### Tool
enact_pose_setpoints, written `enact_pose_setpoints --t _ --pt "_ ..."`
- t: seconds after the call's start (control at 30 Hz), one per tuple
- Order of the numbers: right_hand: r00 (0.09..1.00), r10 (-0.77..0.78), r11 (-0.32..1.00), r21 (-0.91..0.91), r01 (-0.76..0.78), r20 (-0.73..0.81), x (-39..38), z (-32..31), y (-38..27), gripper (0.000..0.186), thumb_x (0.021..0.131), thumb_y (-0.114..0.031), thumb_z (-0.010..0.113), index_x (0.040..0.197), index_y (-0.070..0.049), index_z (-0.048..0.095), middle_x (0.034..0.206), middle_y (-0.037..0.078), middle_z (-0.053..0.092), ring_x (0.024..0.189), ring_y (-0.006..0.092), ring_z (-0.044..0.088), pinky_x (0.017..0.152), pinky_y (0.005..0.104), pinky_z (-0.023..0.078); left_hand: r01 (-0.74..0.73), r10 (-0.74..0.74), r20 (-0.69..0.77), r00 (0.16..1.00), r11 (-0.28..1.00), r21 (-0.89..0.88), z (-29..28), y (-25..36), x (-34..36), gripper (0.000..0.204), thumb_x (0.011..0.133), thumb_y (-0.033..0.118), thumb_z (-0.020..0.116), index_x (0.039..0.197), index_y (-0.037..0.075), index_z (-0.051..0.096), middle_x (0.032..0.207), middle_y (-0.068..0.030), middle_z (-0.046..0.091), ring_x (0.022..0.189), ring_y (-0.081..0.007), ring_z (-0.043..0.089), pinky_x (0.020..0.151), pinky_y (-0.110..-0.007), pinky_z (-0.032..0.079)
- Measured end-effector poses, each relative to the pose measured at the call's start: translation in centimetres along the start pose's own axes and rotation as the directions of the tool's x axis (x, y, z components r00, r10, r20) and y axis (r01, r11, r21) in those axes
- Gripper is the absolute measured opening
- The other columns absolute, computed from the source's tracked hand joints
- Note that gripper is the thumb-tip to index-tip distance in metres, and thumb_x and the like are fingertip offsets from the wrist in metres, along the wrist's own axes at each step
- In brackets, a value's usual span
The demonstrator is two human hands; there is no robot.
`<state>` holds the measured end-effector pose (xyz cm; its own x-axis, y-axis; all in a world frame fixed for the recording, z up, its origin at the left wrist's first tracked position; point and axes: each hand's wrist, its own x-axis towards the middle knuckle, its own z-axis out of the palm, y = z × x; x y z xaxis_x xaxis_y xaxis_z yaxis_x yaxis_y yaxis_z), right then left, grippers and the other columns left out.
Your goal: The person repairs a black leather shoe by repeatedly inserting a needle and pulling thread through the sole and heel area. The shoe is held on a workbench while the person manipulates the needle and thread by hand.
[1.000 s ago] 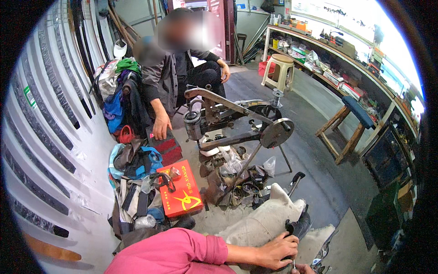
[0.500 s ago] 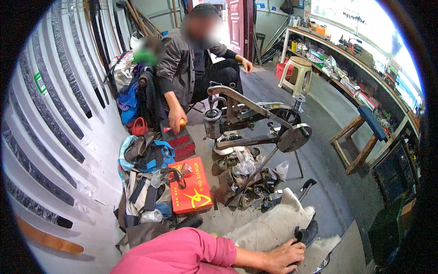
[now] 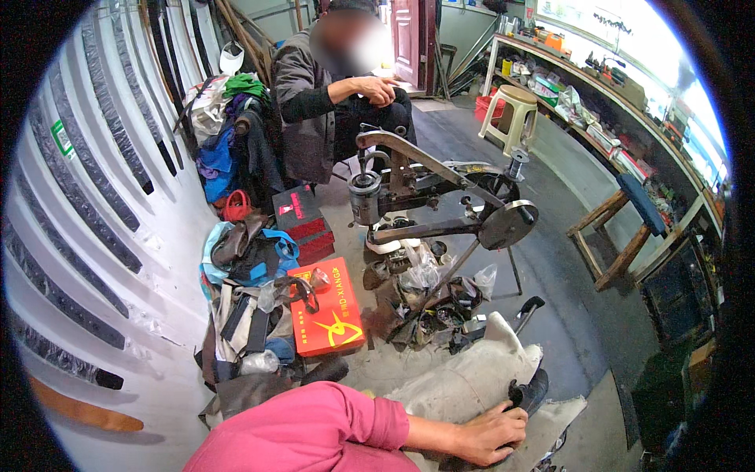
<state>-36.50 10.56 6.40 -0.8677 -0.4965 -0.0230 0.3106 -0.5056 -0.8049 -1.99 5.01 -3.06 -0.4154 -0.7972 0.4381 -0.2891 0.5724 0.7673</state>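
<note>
My left hand [image 3: 489, 435], at the end of a pink sleeve [image 3: 314, 425], reaches in from the lower left with curled fingers. It grips the near end of a black shoe [image 3: 532, 391], partly hidden under the fingers. An off-white cloth [image 3: 444, 385] lies spread beneath the shoe and the hand. My right hand does not show. Beyond the cloth stands a metal shoe-stitching machine [image 3: 440, 189] with a round wheel on a thin-legged stand.
A red shoebox [image 3: 326, 311] sits left of the machine, beside heaped scraps and bags [image 3: 252, 315]. Open bags of small parts [image 3: 440, 307] lie under the machine. Another person [image 3: 314, 118] sits opposite. A blue-topped wooden stool [image 3: 638, 208] and a beige plastic stool [image 3: 515, 110] stand along the workbench [image 3: 613, 94].
The person opposite has lifted a hand from beside the dark box, where it held a small orange thing, to knee height. My left hand stays on the shoe, almost unmoved.
</note>
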Motion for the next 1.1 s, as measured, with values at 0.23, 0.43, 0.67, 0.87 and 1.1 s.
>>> enact_pose_setpoints --t 0.23,0.43,0.67,0.87,1.1 --pt "0.660 0.257 0.433 -0.695 0.574 0.706 -12.9 2.3 8.5 0.028 0.098 -0.017 0.059 0.116 0.003 0.066 0.111 0.014 0.069 0.094 0.0235 0.062 0.082 0.0358 0.051 -0.007 0.008 0.014 1.000 1.000 -0.026 -0.4 0.3 -0.1 0.018 0.078 0.014 0.068 0.089 0.005 0.058 0.102 -0.0127 0.056 0.122 -0.0334 0.046 0.106 -0.053 0.030" --pt "0.505 0.663 0.507 -0.828 0.240 0.552 -15.2 2.9 9.6 0.017 0.095 -0.015 0.066 0.093 0.001 0.067 0.075 0.001 0.063 0.066 0.0093 0.051 0.060 0.0251 0.044 -0.114 0.125 -0.093 0.988 0.987 0.114 -1.8 0.8 -0.6 0.011 0.078 0.016 0.066 0.085 0.008 0.064 0.091 -0.0079 0.064 0.106 -0.0268 0.058 0.093 -0.049 0.043" --pt "0.555 0.585 0.662 -0.744 0.094 0.591 -14.4 1.3 9.0 0.026 0.102 -0.027 0.056 0.094 -0.004 0.067 0.077 0.004 0.067 0.058 0.0095 0.053 0.050 0.0221 0.036 -0.026 0.024 -0.018 1.000 0.998 -0.065 -1.2 0.3 -0.7 0.019 0.084 0.015 0.065 0.097 0.005 0.056 0.107 -0.0124 0.057 0.125 -0.0344 0.046 0.107 -0.051 0.031" --pt "0.622 0.546 0.808 -0.550 -0.214 0.561 -15.7 3.4 9.1 0.030 0.102 -0.030 0.052 0.090 -0.004 0.061 0.116 0.018 0.068 0.093 0.0164 0.066 0.058 0.0212 0.043 -0.070 0.061 -0.058 0.996 0.984 -0.162 -1.2 -0.5 -1.3 0.021 0.084 0.012 0.065 0.101 0.003 0.058 0.114 -0.0145 0.057 0.128 -0.0370 0.044 0.108 -0.052 0.032" --pt "0.538 0.681 0.635 -0.767 -0.095 0.497 -14.2 4.6 9.6 0.032 0.100 -0.028 0.055 0.103 0.001 0.067 0.096 0.014 0.070 0.081 0.0205 0.062 0.075 0.0330 0.052 -0.070 0.059 -0.078 0.995 0.986 -0.150 -1.0 -1.1 -1.5 0.019 0.084 0.006 0.063 0.102 0.003 0.058 0.121 -0.0153 0.056 0.130 -0.0388 0.044 0.107 -0.050 0.036"
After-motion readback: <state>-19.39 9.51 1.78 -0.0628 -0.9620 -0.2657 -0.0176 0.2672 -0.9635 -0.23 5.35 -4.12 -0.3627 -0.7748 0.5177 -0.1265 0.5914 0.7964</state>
